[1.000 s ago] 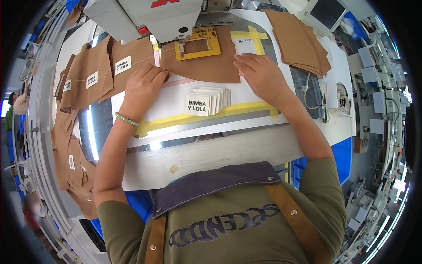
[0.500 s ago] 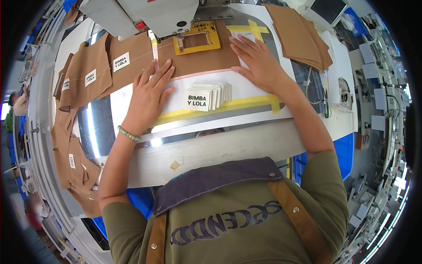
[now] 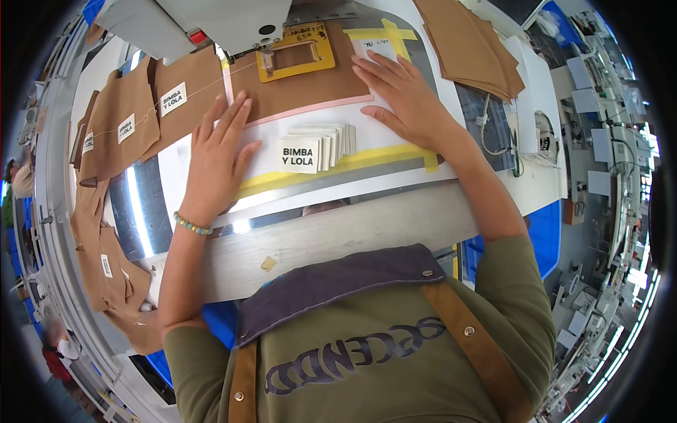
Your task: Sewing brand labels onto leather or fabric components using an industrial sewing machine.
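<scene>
The fingers [image 3: 227, 121] of the left hand [image 3: 215, 166] are spread and lie flat, gripping nothing; they press on the edge of the brown fabric piece [image 3: 310, 88] and the white surface just below it. The fingers [image 3: 377, 70] of the right hand [image 3: 409, 106] are also open and flat, resting on the right part of the same piece.

In the head view, which is the only one, the fabric lies on the tabletop [image 3: 331, 233] under a yellow frame [image 3: 295, 53] of the sewing machine [image 3: 211, 21]. It looks thin, light and soft, so it probably wrinkles or slides easily. Flat palms near its lower edge seem to me the best hold, not a pinch. A small stack of white labels [image 3: 314, 148] lies between the two hands, near a strip of yellow tape [image 3: 338, 166]. More brown pieces [image 3: 134, 123] with labels lie to the left.
</scene>
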`<state>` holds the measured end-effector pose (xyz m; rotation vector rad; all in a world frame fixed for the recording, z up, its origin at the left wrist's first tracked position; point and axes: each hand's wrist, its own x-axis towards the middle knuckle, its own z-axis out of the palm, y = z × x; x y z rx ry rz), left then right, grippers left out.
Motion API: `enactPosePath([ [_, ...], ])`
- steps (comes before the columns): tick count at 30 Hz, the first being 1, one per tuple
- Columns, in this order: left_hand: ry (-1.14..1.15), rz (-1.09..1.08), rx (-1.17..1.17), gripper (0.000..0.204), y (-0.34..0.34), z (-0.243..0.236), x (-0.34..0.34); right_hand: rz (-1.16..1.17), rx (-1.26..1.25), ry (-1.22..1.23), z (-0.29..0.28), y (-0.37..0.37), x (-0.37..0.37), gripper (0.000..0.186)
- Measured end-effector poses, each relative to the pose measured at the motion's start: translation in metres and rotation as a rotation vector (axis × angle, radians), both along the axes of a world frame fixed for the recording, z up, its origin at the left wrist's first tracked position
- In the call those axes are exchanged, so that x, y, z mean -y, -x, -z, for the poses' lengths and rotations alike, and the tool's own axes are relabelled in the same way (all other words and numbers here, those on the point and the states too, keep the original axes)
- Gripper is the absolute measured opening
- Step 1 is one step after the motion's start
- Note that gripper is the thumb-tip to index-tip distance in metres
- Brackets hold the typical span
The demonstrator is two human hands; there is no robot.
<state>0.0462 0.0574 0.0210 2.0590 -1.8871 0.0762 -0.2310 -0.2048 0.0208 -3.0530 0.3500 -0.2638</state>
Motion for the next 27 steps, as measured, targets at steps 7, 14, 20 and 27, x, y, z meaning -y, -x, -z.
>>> enactPosePath([
  [7, -0.062, -0.009, 0.046, 0.063, 0.002, -0.002, -0.007, -0.096, 0.013, -0.076, -0.002, 0.013, -0.005, 0.068],
  [14, 0.034, -0.036, -0.076, 0.061, 0.0, 0.001, -0.008, -0.101, 0.004, -0.14, -0.005, 0.015, -0.006, 0.065],
  [20, -0.046, -0.021, -0.012, 0.06, 0.001, -0.002, -0.01, -0.101, 0.05, -0.207, -0.008, 0.011, -0.005, 0.062],
  [27, -0.015, -0.007, -0.166, 0.061, -0.006, -0.002, -0.009, -0.094, 0.083, -0.206, -0.013, 0.012, -0.008, 0.06],
])
